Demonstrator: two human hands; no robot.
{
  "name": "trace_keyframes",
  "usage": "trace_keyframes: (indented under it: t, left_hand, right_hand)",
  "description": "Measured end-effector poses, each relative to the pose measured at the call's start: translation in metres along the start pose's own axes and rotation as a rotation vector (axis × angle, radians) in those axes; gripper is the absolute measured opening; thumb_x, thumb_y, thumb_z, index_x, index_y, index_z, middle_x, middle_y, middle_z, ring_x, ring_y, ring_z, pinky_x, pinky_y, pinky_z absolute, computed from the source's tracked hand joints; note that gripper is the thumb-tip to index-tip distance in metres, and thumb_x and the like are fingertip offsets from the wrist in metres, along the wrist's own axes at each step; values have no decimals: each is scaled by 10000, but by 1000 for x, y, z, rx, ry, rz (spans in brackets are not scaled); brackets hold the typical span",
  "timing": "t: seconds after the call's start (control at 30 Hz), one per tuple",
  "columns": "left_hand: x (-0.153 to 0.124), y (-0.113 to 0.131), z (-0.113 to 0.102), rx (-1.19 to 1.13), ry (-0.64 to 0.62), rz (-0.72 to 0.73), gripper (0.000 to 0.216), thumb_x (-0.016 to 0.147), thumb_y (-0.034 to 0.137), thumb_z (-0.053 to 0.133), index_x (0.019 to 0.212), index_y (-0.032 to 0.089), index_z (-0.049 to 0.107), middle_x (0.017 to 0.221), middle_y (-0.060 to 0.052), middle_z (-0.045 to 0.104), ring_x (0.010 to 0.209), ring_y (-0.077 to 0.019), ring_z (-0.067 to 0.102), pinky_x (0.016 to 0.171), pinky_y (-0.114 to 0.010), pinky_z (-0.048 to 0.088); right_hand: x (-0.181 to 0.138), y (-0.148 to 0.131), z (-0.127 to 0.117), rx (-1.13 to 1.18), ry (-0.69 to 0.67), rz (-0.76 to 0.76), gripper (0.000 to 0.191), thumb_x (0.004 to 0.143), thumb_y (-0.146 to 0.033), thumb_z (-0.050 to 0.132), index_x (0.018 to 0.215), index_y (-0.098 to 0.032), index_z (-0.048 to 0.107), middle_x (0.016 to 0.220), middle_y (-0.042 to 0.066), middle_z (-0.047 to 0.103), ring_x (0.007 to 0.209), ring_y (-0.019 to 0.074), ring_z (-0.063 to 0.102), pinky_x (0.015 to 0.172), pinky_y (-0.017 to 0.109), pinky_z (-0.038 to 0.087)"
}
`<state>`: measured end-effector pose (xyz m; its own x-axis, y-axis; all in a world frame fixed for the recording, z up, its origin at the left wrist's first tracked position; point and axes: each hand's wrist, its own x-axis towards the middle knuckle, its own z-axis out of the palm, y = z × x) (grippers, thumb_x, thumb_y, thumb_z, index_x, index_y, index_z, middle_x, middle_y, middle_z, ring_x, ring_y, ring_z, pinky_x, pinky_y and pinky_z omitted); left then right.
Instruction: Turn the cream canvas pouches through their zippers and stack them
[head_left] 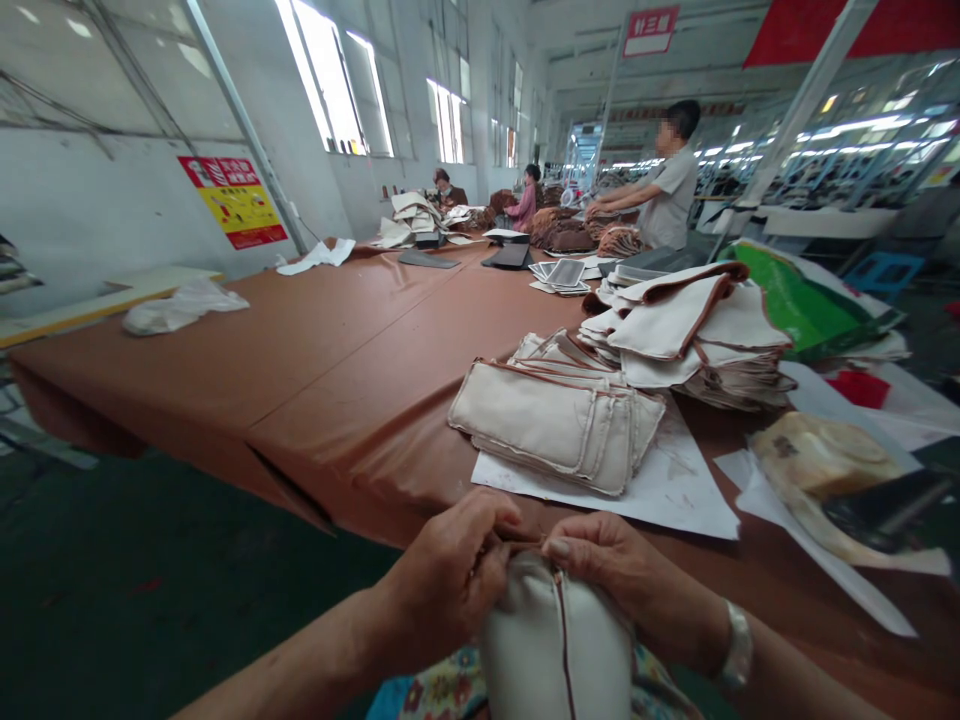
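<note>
Between my hands, over my lap, is a cream pouch [521, 640] with a brown zipper line [564, 640] running down its middle. My left hand [469, 555] pinches the far end of the pouch at its brown edge. Close beside it, my right hand [611, 560] grips the same edge near the zipper's top, thumb pressed on it. The fingertips hide part of that edge. Just beyond my hands, a stack of flat cream pouches [532, 415] with brown edging lies on white paper [675, 505].
A brown sheet [360, 340] covers the long table. At right are a taller pile of cream pieces [675, 330], a green bag [795, 295], a yellowish container [825, 455] and a black object [889, 510]. A standing person [667, 190] and two others work farther back.
</note>
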<state>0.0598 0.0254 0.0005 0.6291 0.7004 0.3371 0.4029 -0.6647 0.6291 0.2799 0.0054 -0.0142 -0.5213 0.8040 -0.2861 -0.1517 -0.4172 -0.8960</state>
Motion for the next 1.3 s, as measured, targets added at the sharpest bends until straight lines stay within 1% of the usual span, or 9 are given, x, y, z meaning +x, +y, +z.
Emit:
trace_keyframes:
  t: [0.07, 0.13, 0.27, 0.47, 0.67, 0.87, 1.13, 1.2, 1.3]
  left_hand:
    - [-3, -3, -3, 51, 25, 75, 102, 922, 106, 495, 997, 169, 523, 1060, -85, 588, 928, -167, 602, 802, -261, 524]
    - [-7, -6, -3, 164, -15, 141, 48, 949, 145, 508, 934, 168, 547, 1055, -89, 594, 954, -170, 614, 794, -238, 536]
    - [-9, -6, 2, 337, -8, 259, 160, 987, 170, 451, 906, 157, 589, 933, -72, 623, 878, -151, 653, 768, -204, 565]
    - [-7, 0, 6, 442, 15, 334, 179, 991, 169, 434, 949, 133, 604, 961, -105, 645, 845, -162, 672, 776, -231, 590]
    - [-8, 1, 9, 416, 19, 296, 154, 967, 143, 450, 972, 126, 603, 952, -113, 659, 881, -189, 670, 814, -288, 600]
    - [-5, 6, 12, 429, 109, 320, 188, 972, 132, 413, 938, 107, 596, 918, -132, 669, 841, -211, 665, 738, -312, 609]
    - [-5, 0, 17, 207, 106, 150, 159, 922, 77, 443, 879, 153, 577, 828, -61, 618, 738, -160, 593, 657, -254, 513]
    - [-5, 2, 11, 73, 67, 101, 153, 897, 68, 445, 936, 156, 565, 897, -70, 618, 820, -173, 592, 729, -276, 506]
    - [-5, 7, 2, -106, -58, 5, 265, 833, 75, 498, 1081, 164, 529, 990, -67, 607, 892, -182, 576, 804, -293, 489]
  right_hand:
    - [1, 2, 0, 54, 2, 8, 372, 858, -446, 679, 723, -121, 558, 591, -53, 398, 501, 53, 245, 454, 208, 161]
    - [2, 4, 1, 82, -1, 18, 374, 856, -438, 685, 702, -128, 542, 582, -54, 401, 489, 50, 253, 446, 205, 165]
    - [3, 6, 1, 97, 29, 21, 361, 846, -431, 699, 726, -117, 567, 601, -40, 440, 499, 53, 290, 461, 202, 198]
    - [3, 8, 1, 128, 31, 14, 355, 834, -411, 718, 724, -106, 573, 628, -25, 470, 526, 56, 318, 484, 196, 228]
    - [3, 8, 4, 176, 38, 18, 364, 809, -414, 742, 711, -116, 557, 603, -34, 473, 502, 52, 321, 463, 189, 229]
    - [1, 5, 7, 154, 37, 11, 390, 795, -445, 748, 704, -109, 573, 590, -37, 479, 498, 49, 325, 467, 177, 244]
    - [-2, 7, 11, 133, 23, -12, 372, 826, -433, 724, 728, -104, 581, 611, -30, 469, 521, 55, 329, 475, 181, 238]
    - [-3, 7, 11, 138, 42, -5, 368, 836, -423, 716, 710, -118, 555, 591, -44, 440, 501, 50, 304, 457, 181, 221]
    - [-3, 6, 11, 134, 47, 13, 372, 845, -433, 703, 707, -124, 547, 576, -50, 427, 480, 47, 287, 432, 182, 203]
